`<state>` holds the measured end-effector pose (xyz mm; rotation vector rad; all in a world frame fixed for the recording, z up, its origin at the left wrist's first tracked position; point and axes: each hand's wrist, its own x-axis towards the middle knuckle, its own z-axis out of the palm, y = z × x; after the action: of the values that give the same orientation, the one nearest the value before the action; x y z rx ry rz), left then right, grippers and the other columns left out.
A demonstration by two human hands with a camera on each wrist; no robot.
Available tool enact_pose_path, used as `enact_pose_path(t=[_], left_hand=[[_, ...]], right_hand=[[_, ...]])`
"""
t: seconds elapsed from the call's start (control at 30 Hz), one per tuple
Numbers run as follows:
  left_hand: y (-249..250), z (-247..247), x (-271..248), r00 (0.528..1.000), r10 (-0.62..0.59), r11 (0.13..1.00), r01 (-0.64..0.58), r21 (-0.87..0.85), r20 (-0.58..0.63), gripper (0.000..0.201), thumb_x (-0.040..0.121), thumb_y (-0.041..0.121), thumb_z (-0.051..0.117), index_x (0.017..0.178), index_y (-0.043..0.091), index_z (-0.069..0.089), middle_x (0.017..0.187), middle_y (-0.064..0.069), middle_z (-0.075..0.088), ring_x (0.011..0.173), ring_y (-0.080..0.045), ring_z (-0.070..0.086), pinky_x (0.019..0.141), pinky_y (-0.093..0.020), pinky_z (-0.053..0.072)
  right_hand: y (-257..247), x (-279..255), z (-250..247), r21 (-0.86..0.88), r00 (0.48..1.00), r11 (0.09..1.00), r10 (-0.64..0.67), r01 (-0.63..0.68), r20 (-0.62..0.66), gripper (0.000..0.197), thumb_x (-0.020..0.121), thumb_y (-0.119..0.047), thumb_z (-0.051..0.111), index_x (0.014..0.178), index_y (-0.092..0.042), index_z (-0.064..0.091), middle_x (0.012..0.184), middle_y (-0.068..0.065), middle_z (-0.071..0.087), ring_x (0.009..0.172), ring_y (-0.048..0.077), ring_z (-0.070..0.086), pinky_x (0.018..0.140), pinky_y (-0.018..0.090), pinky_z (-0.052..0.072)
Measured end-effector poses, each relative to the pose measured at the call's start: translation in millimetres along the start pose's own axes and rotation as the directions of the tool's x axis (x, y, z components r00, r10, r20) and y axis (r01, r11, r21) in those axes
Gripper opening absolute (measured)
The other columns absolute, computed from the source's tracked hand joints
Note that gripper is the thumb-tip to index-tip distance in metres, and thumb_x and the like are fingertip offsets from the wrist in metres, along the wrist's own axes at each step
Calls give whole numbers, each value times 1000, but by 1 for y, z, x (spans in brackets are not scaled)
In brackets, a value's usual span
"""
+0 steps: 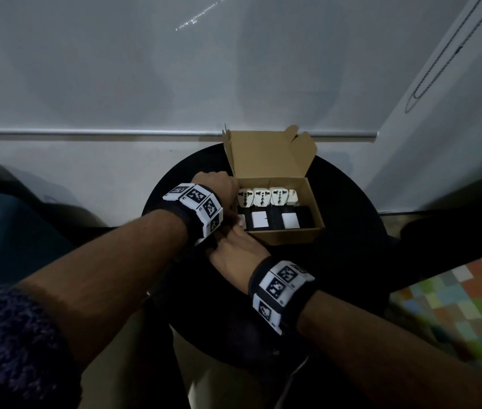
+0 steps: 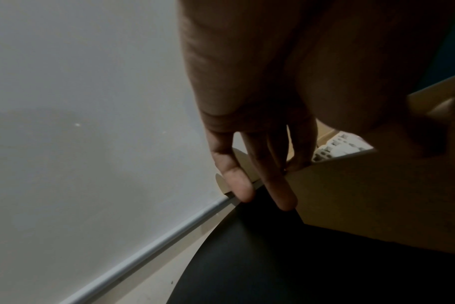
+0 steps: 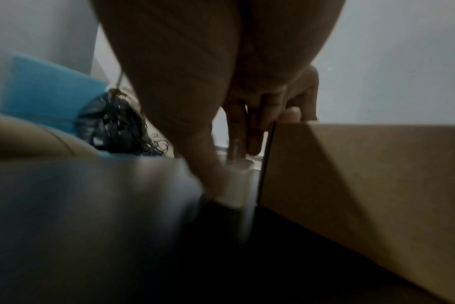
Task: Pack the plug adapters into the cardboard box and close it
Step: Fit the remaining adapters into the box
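Walls (image 1: 115,69) of pale grey fill the far side of the room, with a thin silver rail (image 1: 86,132) along them. Bright squares of a floor mat (image 1: 455,296) show at the near right. A round black table (image 1: 351,216) stands near the wall, and the cardboard box (image 1: 289,236) sits on it with its lid (image 1: 266,154) standing up at the far side.

Plug adapters (image 1: 261,197) fill the box: white ones in the far row, black ones with white labels in the near row.

The head view shows both hands at the left end of the box. The left hand (image 1: 216,184) is on the box's left wall. The right hand (image 1: 233,249) is just near of it, holding a white adapter (image 1: 241,221) at the box's near left corner.

Only the left wrist view shows the left fingers (image 2: 237,185): they are straight and a little spread, resting on the box edge.

Only the right wrist view shows the right thumb and fingers (image 3: 255,133) pinching the white adapter just outside the box wall. That picture is blurry. It also shows something blue (image 3: 47,86) at the left.
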<state>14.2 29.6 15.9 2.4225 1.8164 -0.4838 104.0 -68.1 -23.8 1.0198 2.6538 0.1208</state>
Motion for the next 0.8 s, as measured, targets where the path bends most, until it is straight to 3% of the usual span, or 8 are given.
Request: enact_pose_path(t=[0.1, 0.17, 0.23, 0.33, 0.43, 0.6, 0.7, 0.8], left_hand=[[-1, 1, -2, 1000, 8, 1000, -8, -7, -11, 69, 66, 66, 73, 116, 20, 59, 104, -4, 64, 94, -25, 63, 68, -31, 39], [-2, 2, -2, 1000, 6, 1000, -6, -2, -11, 67, 69, 63, 72, 118, 19, 58, 105, -5, 64, 96, -26, 63, 68, -31, 39], [-2, 1, -2, 1000, 5, 1000, -5, -7, 1, 65, 72, 61, 71, 120, 19, 58, 106, -5, 63, 97, -26, 63, 68, -32, 39], [0, -1, -2, 1000, 13, 1000, -13, -12, 8, 70, 67, 67, 71, 115, 18, 59, 102, -3, 64, 93, -25, 63, 68, -32, 41], [2, -1, -2, 1000, 11, 1000, -11, 2, 13, 71, 68, 67, 71, 116, 17, 56, 105, -4, 63, 95, -25, 63, 68, -32, 41], [-1, 2, 0, 1000, 17, 1000, -17, 7, 11, 73, 67, 67, 71, 117, 17, 56, 107, -4, 63, 96, -25, 62, 68, -32, 40], [-1, 1, 0, 1000, 19, 1000, -19, 14, 16, 74, 68, 67, 71, 120, 16, 55, 109, -5, 62, 97, -25, 62, 69, -33, 40], [-1, 1, 0, 1000, 20, 1000, -21, 18, 19, 75, 69, 66, 70, 122, 15, 53, 110, -5, 62, 99, -26, 62, 70, -33, 40]], right_hand=[[3, -31, -17, 318, 1000, 948, 14, -7, -19, 40, 77, -16, 63, 115, -11, 54, 111, 13, 56, 96, 35, 59, 90, 42, 46], [18, -53, -35, 649, 997, 758, 74, -66, 15, 52, 71, -21, 73, 115, -15, 47, 102, 0, 53, 86, 23, 59, 74, 32, 48], [46, -63, -52, 739, 981, 660, 192, -134, 6, 62, 68, -22, 78, 119, -14, 42, 91, -7, 54, 81, 16, 58, 70, 29, 47], [108, -64, -58, 717, 852, 590, 524, -372, 11, 55, 73, -27, 77, 117, -14, 46, 100, 1, 61, 86, 21, 61, 75, 33, 51], [163, -55, -38, 699, 699, 475, 713, -535, 51, 29, 71, -40, 74, 90, -25, 58, 94, -1, 64, 82, 19, 63, 68, 30, 51], [181, -29, -18, 496, 764, 639, 640, -588, 81, 30, 84, -35, 58, 88, -8, 68, 89, 10, 66, 91, 29, 62, 74, 32, 50], [174, -18, -10, 428, 738, 644, 669, -634, 87, 36, 86, -34, 58, 106, -5, 58, 104, 14, 60, 96, 33, 60, 70, 30, 43], [174, -10, -7, 384, 753, 669, 647, -637, 123, 41, 88, -40, 59, 108, -3, 60, 109, 16, 62, 98, 33, 61, 73, 32, 45]])
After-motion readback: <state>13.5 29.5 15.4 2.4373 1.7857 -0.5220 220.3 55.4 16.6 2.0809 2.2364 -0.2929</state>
